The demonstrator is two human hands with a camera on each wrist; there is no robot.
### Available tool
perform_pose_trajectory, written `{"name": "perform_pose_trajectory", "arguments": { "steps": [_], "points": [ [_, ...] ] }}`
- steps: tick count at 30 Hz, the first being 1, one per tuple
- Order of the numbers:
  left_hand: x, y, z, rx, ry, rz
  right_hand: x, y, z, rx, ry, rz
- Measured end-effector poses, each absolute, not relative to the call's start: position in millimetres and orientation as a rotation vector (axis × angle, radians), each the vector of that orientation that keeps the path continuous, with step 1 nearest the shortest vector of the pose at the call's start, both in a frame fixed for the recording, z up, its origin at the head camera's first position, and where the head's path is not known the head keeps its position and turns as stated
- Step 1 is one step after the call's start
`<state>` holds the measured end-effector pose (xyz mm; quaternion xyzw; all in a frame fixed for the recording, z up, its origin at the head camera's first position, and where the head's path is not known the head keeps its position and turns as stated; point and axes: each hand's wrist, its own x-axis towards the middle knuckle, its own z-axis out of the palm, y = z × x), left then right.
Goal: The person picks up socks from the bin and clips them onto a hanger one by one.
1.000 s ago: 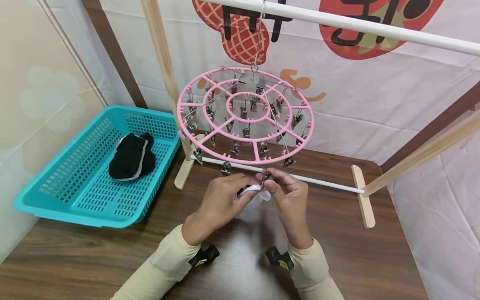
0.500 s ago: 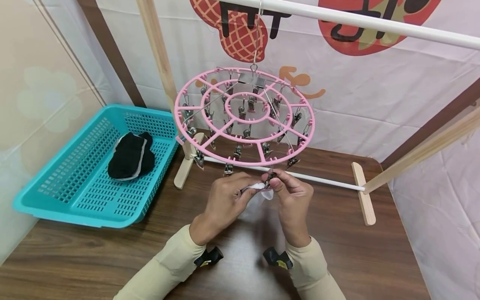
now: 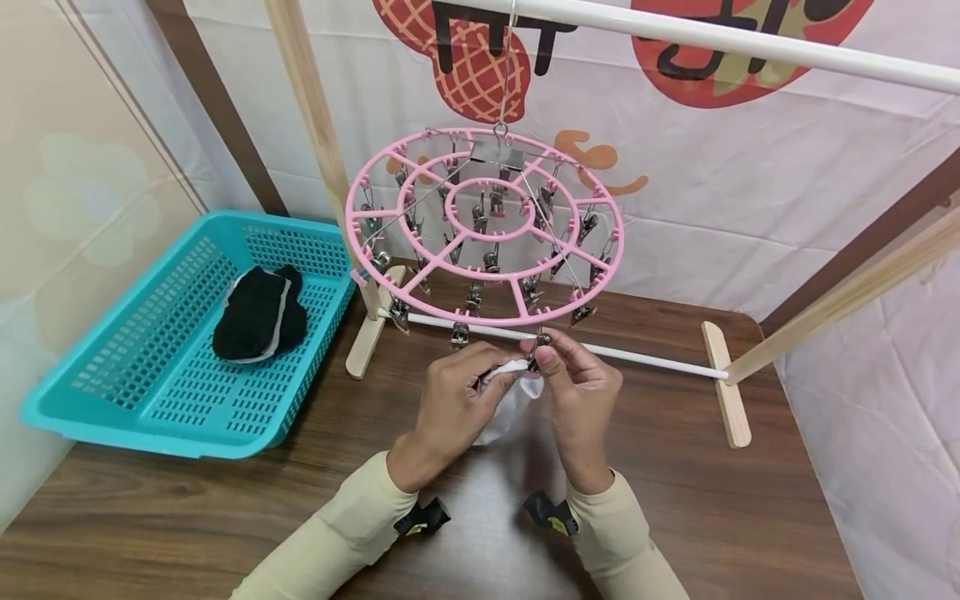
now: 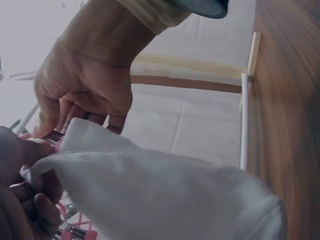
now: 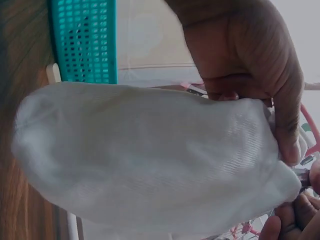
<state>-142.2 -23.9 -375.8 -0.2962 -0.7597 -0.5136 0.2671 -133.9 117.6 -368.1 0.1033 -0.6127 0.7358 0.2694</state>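
A white sock hangs from my left hand, which pinches its cuff between thumb and fingers. My right hand pinches a metal clip on the near edge of the pink round clip hanger. The cuff lies right at the clip's mouth. In the right wrist view the sock spreads flat with its toe toward the tabletop, and a corner of its cuff meets the clip. The left wrist view shows the sock below my right hand.
A turquoise basket on the left holds black socks with pale edges. The hanger is hooked on a white rail of a wooden stand on the brown table. Several other clips dangle from its rings.
Both hands have stayed together at the near rim, shifting slightly with the clip. More of the white sock now shows hanging below the hands. The hanger has swayed a little.
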Motion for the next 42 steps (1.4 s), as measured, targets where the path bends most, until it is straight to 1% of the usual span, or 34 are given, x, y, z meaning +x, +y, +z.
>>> {"name": "perform_pose_trajectory", "arguments": {
  "steps": [12,20,42],
  "points": [
    [-139,-26,-370,-0.754,-2.158,-1.171,-136,119,-364,0.189,-1.699,2.069],
    [-131,-30,-365,-0.768,-2.254,-1.065,-135,123,-364,0.198,-1.743,2.033],
    [-112,-52,-365,-0.696,-2.295,-0.945,-138,128,-365,0.135,-1.771,2.050]
  ]
}}
